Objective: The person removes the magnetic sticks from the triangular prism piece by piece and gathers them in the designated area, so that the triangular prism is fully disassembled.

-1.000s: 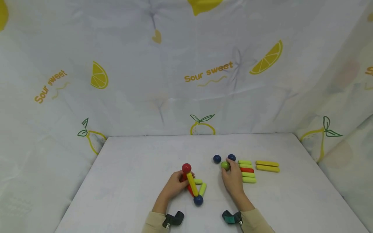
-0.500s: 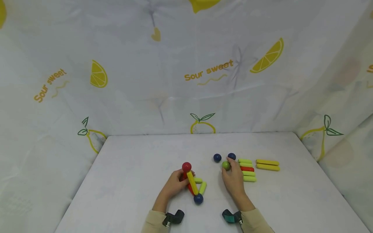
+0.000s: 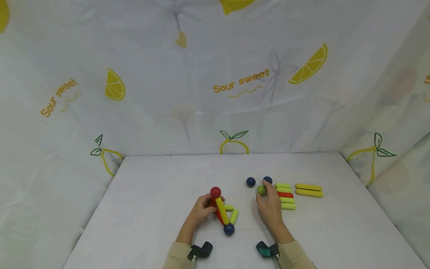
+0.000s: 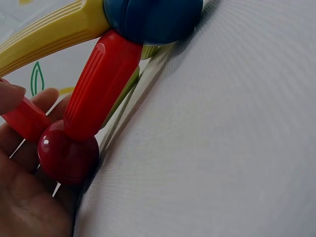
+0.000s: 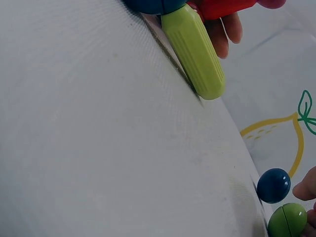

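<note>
My left hand (image 3: 201, 211) grips an upright red rod (image 4: 29, 121) of a small ball-and-rod frame, thumb on one side and fingers behind. A red ball (image 3: 215, 192) tops this rod; another red ball (image 4: 66, 153) is at its foot. From the top ball a yellow rod (image 3: 222, 211) slopes down to a blue ball (image 3: 229, 229), and a second red rod (image 4: 101, 86) joins the two lower balls. Light green rods (image 3: 234, 216) lie low behind them. My right hand (image 3: 270, 207) pinches a green ball (image 3: 261, 190) between thumb and fingers.
Two loose blue balls stand beyond my right hand, one blue ball (image 3: 251, 182) left of the other blue ball (image 3: 267, 180). Several light green rods (image 3: 287, 206) and a red rod (image 3: 285, 195) lie in a row, with two yellow rods (image 3: 309, 193) further right.
The green ball has shifted very slightly to the right within my right hand's fingers. My left hand and the frame stay in place.
</note>
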`<act>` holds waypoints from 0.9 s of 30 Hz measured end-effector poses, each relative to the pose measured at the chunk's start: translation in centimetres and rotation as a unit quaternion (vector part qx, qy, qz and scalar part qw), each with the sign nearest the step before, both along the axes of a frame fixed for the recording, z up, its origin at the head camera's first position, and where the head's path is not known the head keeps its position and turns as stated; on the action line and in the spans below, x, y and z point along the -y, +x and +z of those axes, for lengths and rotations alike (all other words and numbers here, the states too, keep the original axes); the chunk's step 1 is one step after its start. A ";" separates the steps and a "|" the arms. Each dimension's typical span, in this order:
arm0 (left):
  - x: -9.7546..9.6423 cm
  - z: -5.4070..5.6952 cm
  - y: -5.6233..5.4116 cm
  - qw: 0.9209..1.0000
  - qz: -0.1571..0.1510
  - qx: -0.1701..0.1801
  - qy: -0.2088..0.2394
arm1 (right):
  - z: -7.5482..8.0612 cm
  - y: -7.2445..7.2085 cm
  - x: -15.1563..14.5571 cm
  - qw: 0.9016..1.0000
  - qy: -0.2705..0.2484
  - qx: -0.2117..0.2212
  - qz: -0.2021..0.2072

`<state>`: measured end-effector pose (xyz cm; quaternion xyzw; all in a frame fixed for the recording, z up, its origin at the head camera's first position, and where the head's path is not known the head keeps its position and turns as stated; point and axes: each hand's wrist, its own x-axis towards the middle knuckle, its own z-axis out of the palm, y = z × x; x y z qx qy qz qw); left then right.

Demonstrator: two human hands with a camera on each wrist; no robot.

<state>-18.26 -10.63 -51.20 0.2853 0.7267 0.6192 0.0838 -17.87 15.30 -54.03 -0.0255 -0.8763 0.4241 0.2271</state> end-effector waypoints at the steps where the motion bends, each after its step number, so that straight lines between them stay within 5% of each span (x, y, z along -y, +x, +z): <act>1: 0.0 0.0 0.0 1.000 -0.003 -0.004 0.007 | 0.0 0.0 0.0 1.000 -0.001 -0.003 0.000; 4: 0.1 -0.2 -0.2 0.999 -0.013 -0.030 0.034 | -0.1 -0.1 0.0 1.000 -0.004 -0.008 -0.002; 11: 0.2 -3.2 -1.8 0.990 -0.059 -0.092 0.092 | 0.4 0.1 0.1 1.000 -0.008 -0.013 -0.013; 14: 0.1 -3.6 -2.0 0.988 -0.065 -0.089 0.105 | 0.9 0.4 0.4 1.000 -0.018 -0.022 -0.005; 20: -0.1 -2.3 -1.1 0.996 -0.021 -0.056 0.065 | 1.3 0.7 1.3 0.998 -0.024 -0.053 0.035; 24: -0.2 -0.8 -0.2 0.999 0.008 -0.035 0.008 | 1.3 0.7 2.2 0.990 -0.045 -0.089 0.104; 27: -0.4 -1.2 -0.1 0.999 0.028 -0.023 -0.027 | 1.5 0.8 3.2 0.981 -0.055 -0.086 0.167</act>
